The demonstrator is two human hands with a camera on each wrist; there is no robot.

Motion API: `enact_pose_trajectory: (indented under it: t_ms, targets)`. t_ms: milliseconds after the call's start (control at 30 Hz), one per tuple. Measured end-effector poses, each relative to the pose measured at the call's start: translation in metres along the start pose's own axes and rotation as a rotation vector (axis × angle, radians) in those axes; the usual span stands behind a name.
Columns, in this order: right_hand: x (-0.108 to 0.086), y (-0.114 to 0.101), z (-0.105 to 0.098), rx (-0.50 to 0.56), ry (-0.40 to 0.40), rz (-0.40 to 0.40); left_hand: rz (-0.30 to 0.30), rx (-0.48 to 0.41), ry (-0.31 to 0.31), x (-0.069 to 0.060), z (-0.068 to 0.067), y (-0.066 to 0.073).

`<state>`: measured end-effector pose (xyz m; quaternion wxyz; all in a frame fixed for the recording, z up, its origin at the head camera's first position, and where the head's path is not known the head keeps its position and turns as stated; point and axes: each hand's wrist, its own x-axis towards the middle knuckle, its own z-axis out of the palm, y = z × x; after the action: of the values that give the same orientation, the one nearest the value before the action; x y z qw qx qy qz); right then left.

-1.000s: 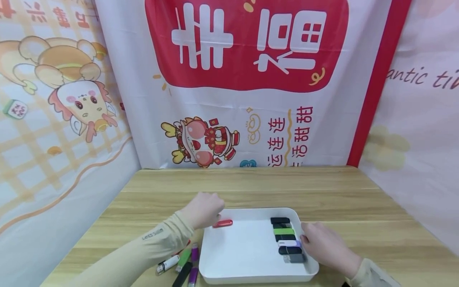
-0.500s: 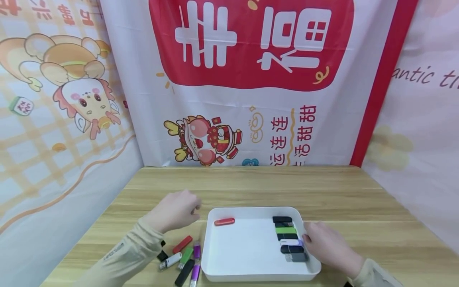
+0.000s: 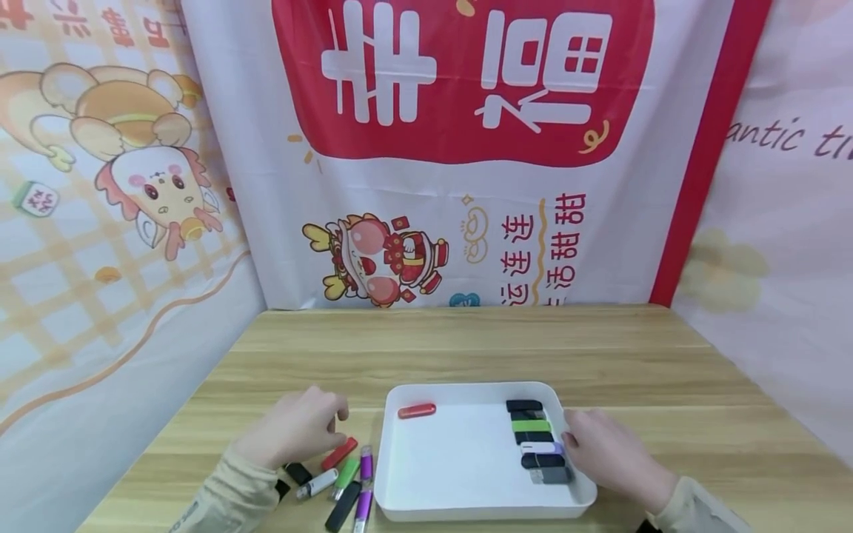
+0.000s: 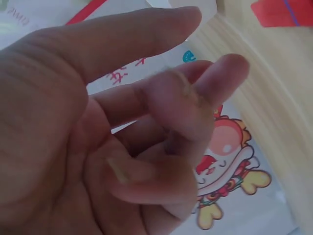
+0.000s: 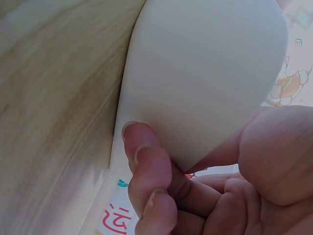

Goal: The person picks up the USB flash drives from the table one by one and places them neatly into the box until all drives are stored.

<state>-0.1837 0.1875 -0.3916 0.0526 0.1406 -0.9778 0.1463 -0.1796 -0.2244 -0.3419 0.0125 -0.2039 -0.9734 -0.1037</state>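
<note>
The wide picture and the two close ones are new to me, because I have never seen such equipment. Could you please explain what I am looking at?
There is no machine here, only a person's bare left hand and right hand. The wide picture comes from a camera worn on the head, looking forward and down. Each close picture comes from a camera on one wrist. On the wooden table is a white tray. Inside it are one red stick and, along the right side, a row of sticks; they look like USB sticks. Loose sticks lie left of the tray. The right hand grips the tray's right side. The left hand holds nothing.
</note>
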Motion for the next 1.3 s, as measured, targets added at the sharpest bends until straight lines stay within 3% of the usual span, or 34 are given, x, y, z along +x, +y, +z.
enact_pose_trajectory:
  t_ms: [133,367,767,1100,1300]
  targets:
    - [0.001,-0.001,0.000,-0.003,-0.014,-0.002,0.004,-0.040,0.026,-0.002,0.008,-0.008]
    - [0.000,0.000,0.000,-0.010,0.028,-0.020,0.003,-0.038,0.080,-0.002,0.016,-0.015]
    - [-0.001,0.000,-0.002,0.000,0.022,-0.030,-0.076,-0.039,0.042,-0.005,0.023,-0.017]
    - [0.000,0.001,-0.001,0.026,-0.038,0.022,-0.051,-0.053,0.010,-0.005,0.029,-0.018]
    - [0.000,0.000,-0.001,0.034,-0.023,0.018,-0.058,-0.049,0.002,-0.003,0.029,-0.020]
